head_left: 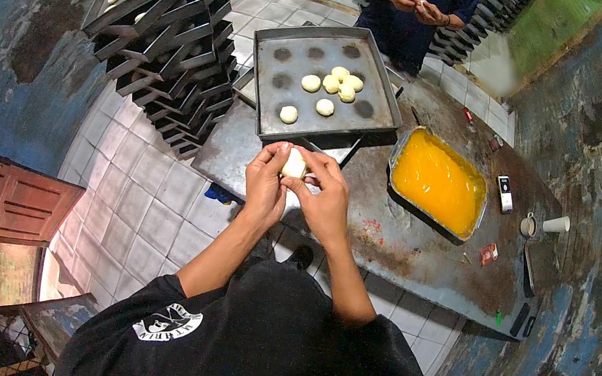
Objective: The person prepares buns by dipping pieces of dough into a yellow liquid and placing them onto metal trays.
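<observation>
My left hand (267, 178) and my right hand (323, 192) meet at the centre of the head view, fingers closed around a pale dough piece (294, 163). Just beyond them lies a square metal baking tray (269, 55) holding several round pale dough balls (310, 84), some bunched together toward its right side, with dark round stains on its surface. To the right of my hands sits a rectangular pan of glossy orange-yellow stuff (437, 181).
The worn metal table (409, 254) carries a small white device (505, 193), cups (555, 224) and small packets. Crossed stacked trays (161, 69) stand at the left, dough on top. Across the table, a co-worker (408, 23) holds something small in both hands. A stained wall (564, 328) is at the right.
</observation>
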The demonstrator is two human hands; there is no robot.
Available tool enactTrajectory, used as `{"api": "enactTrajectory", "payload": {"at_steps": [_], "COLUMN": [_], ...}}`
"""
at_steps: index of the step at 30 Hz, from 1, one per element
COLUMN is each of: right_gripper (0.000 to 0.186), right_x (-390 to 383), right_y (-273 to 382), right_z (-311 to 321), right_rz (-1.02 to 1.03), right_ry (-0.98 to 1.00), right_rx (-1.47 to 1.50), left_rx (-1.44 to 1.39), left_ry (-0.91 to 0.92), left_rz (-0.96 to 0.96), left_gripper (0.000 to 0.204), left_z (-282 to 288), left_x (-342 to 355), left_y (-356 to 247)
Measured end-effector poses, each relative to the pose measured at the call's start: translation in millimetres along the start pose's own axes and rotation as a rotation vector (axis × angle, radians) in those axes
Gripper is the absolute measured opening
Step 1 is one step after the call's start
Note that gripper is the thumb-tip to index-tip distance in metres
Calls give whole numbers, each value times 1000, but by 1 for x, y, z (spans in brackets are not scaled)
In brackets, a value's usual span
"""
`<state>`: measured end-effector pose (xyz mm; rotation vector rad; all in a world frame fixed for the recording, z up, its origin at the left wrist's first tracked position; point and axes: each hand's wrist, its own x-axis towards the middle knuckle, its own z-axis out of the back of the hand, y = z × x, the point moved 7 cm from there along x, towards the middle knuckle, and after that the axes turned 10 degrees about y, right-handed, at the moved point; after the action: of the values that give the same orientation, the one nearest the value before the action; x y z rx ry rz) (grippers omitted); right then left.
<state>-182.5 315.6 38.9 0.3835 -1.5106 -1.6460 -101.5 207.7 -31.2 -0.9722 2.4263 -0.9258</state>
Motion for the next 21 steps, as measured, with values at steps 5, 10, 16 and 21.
{"api": "enactTrajectory", "payload": {"at_steps": [5,10,16,21], "right_gripper": [32,23,14,21], "right_x": [5,21,15,9], "right_y": [-11,-35,-44,-18], "right_z": [6,13,17,-1], "right_rz": [71,-241,-316,-33], "right_ry": [23,92,38,91], "right_rx": [-136,378,274,-36], "left_rx": [63,203,95,143], "left_ry": [115,343,276,20], "left_rz": [-40,-37,61,261], "left_gripper": [23,42,38,34], "left_z": [-14,-38,-33,11], "left_x": [3,-3,-3,0], "left_y": [-4,-11,-9,4]}}
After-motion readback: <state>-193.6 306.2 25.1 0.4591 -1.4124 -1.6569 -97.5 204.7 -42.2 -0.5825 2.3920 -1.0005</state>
